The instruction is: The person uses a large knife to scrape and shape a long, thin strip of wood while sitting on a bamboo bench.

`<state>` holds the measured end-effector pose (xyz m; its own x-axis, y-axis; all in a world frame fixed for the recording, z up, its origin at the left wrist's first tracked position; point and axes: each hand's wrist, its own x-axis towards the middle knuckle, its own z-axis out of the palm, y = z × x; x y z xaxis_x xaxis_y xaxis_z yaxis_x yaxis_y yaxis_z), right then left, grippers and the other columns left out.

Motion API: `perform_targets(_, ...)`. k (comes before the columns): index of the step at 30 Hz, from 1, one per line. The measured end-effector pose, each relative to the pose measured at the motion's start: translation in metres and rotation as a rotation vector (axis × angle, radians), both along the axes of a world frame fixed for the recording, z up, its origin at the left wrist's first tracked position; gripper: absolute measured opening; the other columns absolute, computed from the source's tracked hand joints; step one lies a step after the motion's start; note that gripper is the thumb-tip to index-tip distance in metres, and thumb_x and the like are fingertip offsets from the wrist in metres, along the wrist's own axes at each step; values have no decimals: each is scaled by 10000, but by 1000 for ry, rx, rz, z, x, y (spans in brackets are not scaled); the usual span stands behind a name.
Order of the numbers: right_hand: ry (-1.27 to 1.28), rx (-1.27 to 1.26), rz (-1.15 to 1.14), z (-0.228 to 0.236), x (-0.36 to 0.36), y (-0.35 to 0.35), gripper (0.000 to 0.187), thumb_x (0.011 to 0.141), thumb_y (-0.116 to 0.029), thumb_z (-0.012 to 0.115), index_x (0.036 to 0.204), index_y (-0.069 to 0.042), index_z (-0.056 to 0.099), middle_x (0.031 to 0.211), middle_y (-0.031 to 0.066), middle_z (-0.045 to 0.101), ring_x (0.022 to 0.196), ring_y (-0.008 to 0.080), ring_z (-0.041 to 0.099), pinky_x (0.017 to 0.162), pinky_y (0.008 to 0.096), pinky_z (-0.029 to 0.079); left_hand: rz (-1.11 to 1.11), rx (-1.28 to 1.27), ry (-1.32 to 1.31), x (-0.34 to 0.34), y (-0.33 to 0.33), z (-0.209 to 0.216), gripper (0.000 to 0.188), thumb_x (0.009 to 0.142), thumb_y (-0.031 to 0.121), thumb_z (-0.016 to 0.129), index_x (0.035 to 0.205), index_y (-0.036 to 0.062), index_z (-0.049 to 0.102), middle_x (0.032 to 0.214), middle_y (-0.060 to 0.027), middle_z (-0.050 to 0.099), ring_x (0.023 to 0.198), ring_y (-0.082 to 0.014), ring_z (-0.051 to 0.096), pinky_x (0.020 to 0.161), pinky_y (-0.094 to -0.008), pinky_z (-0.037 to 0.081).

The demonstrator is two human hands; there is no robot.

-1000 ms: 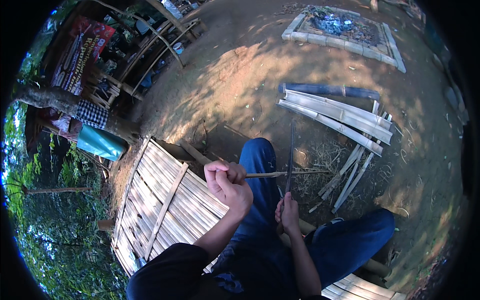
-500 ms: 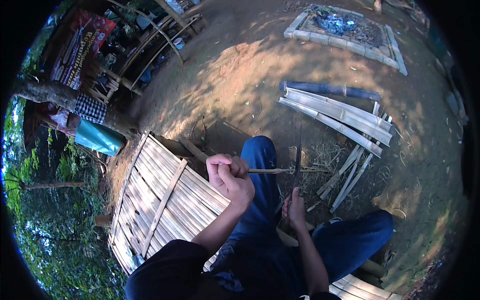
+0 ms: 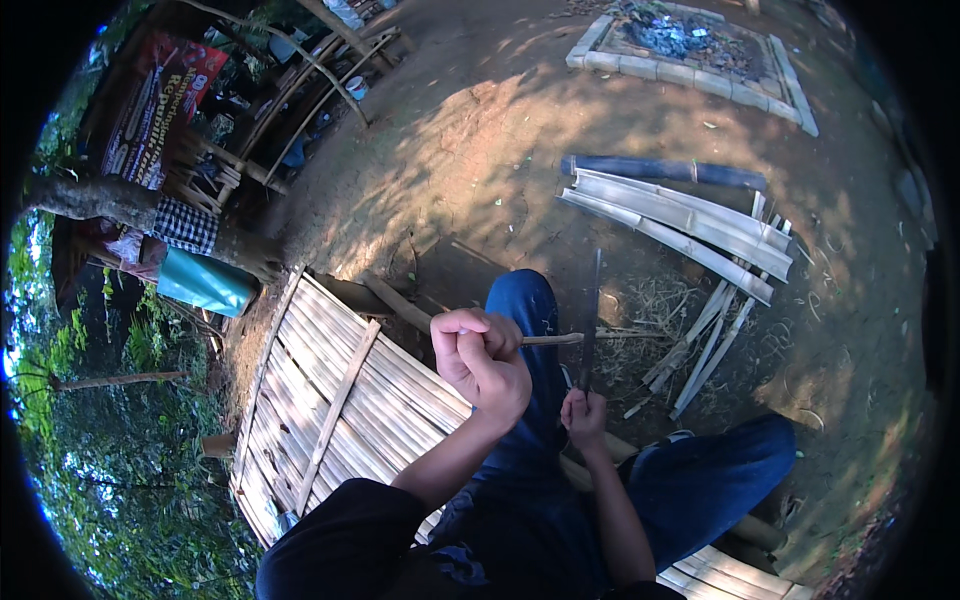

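My left hand [image 3: 484, 362] is closed round a thin bamboo stick [image 3: 550, 340], which points right across my bent left knee. In my right hand [image 3: 584, 416], lower and to the right, is the handle of a long knife [image 3: 592, 325]. Its dark, narrow blade stands nearly upright in the picture and meets or crosses the stick near its right end; whether they touch cannot be made out. Most of the handle is hidden by my fingers. Thin shavings [image 3: 650, 300] litter the ground beyond the blade.
I sit on a bamboo-slat platform [image 3: 330, 390]. Split bamboo halves [image 3: 690, 225], a dark bamboo pole [image 3: 665, 172] and narrow strips [image 3: 705, 350] lie to the right. Farther off are a block-edged fire pit [image 3: 690, 70], a teal roll [image 3: 205, 282] and a bamboo rack [image 3: 310, 80].
My left hand and the stick have shifted a little to the right. My right hand has drawn slightly nearer to me with the knife, and the view has turned a little.
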<state>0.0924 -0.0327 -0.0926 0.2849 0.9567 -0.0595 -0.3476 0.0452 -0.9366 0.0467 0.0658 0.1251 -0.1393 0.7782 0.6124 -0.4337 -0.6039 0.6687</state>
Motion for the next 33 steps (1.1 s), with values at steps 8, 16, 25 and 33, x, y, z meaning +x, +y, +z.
perform_targets(8, 329, -80, 60, 49, 3, -7, 516, 975, -442, 430, 643, -49, 466, 508, 8, 421, 462, 72, 441, 416, 218, 330, -32, 55, 10, 12, 21, 2, 103, 947, 30, 336, 903, 63, 423, 573, 14, 301, 438, -65, 207, 409, -246, 204)
perform_targets(16, 392, -152, 42, 15, 9, 1, 572, 971, -500, 404, 641, -36, 465, 507, 8, 434, 433, 67, 428, 389, 226, 320, 32, -13, 27, 17, 16, 4, 106, 956, 70, 346, 880, 84, 419, 585, 29, 250, 464, -69, 210, 415, -249, 201)
perform_targets(25, -335, 16, -50, 62, 27, -7, 517, 932, -387, 511, 642, 38, 555, 476, 120, 446, 439, 185, 478, 476, 352, 358, 59, 21, 49, 25, 12, 9, 81, 942, 87, 385, 877, 90, 433, 570, 29, 241, 459, -66, 199, 418, -236, 180)
perform_targets(33, 39, -407, -113, 19, 20, 2, 629, 950, -469, 448, 593, 44, 521, 481, 147, 476, 449, 235, 488, 484, 384, 371, 140, -47, 29, 24, 20, 11, 80, 919, 79, 408, 847, 102, 430, 582, 22, 237, 464, -70, 179, 426, -232, 165)
